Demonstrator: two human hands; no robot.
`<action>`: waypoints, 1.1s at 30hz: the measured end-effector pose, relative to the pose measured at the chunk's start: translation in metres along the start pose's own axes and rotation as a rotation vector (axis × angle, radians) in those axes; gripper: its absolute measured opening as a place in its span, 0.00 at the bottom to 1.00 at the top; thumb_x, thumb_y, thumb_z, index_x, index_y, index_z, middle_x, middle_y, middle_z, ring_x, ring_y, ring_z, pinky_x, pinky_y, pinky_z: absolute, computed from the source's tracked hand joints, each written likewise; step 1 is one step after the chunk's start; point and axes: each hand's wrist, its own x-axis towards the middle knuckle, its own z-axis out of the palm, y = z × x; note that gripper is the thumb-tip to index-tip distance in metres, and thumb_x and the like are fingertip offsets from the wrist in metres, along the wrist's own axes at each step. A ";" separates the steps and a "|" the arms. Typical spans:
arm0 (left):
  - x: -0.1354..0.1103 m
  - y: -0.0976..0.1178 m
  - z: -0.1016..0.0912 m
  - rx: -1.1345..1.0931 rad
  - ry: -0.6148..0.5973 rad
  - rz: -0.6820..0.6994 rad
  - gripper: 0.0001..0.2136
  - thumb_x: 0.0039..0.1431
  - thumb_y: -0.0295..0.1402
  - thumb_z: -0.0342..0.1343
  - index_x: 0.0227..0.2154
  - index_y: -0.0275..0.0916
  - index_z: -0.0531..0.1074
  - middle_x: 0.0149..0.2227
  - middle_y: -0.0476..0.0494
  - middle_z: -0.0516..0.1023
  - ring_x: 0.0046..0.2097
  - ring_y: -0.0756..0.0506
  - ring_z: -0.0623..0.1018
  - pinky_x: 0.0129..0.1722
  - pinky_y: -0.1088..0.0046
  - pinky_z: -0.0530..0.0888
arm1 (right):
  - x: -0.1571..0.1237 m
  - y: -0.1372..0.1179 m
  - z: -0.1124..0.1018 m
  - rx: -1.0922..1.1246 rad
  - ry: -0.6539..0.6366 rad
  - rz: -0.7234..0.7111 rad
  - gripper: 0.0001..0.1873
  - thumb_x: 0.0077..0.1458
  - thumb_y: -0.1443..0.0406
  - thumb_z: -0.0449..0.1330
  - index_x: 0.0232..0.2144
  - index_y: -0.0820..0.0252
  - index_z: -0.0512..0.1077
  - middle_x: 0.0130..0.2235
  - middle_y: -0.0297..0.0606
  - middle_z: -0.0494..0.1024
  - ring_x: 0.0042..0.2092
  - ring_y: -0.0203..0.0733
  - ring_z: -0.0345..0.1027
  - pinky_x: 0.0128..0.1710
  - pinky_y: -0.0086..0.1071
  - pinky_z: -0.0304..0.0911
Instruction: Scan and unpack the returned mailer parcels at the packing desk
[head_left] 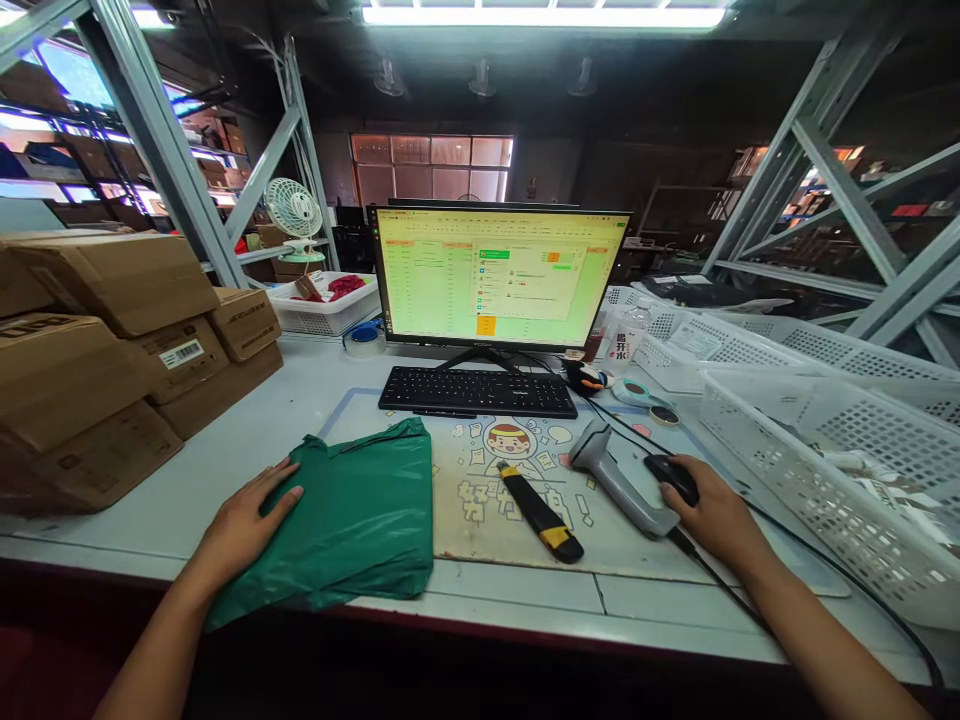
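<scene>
At white counter [202,460], resting open left hand [246,522] on left edge of green plastic mailer [364,505], gripping black mouse [673,479] with right hand [716,512], well apart.

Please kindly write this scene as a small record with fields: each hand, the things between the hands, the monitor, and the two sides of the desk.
Left hand: fingers spread over the left part of the green bag
Right hand: on the mouse
Between hands: besides the bag, cutter and scanner, both lying on the mat
Monitor: lit, behind the keyboard; small text unreadable
Left side: stacked boxes
Right side: white baskets
</scene>
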 end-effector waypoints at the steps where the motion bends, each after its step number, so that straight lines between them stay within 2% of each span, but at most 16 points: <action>1: 0.000 -0.001 0.000 0.002 0.004 0.005 0.36 0.60 0.63 0.49 0.62 0.45 0.76 0.69 0.42 0.70 0.70 0.31 0.68 0.71 0.45 0.65 | 0.000 -0.001 0.000 -0.001 -0.001 -0.001 0.30 0.58 0.48 0.53 0.52 0.61 0.72 0.55 0.54 0.79 0.55 0.60 0.75 0.57 0.52 0.71; 8: 0.002 -0.007 0.003 -0.009 0.004 0.011 0.37 0.60 0.64 0.49 0.62 0.45 0.75 0.69 0.42 0.69 0.71 0.31 0.68 0.71 0.45 0.64 | -0.001 -0.002 -0.002 -0.008 0.047 -0.034 0.29 0.59 0.48 0.52 0.53 0.61 0.73 0.53 0.52 0.80 0.54 0.59 0.76 0.56 0.52 0.71; 14: 0.002 -0.005 0.002 -0.021 0.005 0.006 0.38 0.59 0.65 0.49 0.62 0.44 0.76 0.69 0.41 0.70 0.71 0.32 0.68 0.72 0.47 0.63 | -0.001 0.001 0.000 -0.034 0.029 -0.031 0.29 0.59 0.49 0.51 0.52 0.61 0.73 0.54 0.52 0.79 0.55 0.59 0.75 0.58 0.52 0.70; 19: 0.001 -0.001 0.000 -0.019 -0.023 -0.031 0.39 0.59 0.65 0.48 0.63 0.45 0.74 0.70 0.42 0.68 0.71 0.31 0.67 0.70 0.46 0.66 | -0.002 0.000 -0.001 -0.037 0.011 -0.008 0.28 0.59 0.50 0.52 0.53 0.60 0.74 0.55 0.50 0.79 0.54 0.59 0.76 0.54 0.52 0.72; 33: 0.001 0.002 0.000 -0.020 -0.006 -0.023 0.38 0.58 0.64 0.49 0.62 0.44 0.76 0.69 0.42 0.70 0.71 0.31 0.68 0.71 0.46 0.64 | -0.001 -0.001 -0.001 -0.025 0.008 -0.027 0.28 0.61 0.49 0.51 0.53 0.60 0.74 0.56 0.51 0.78 0.57 0.58 0.74 0.59 0.52 0.69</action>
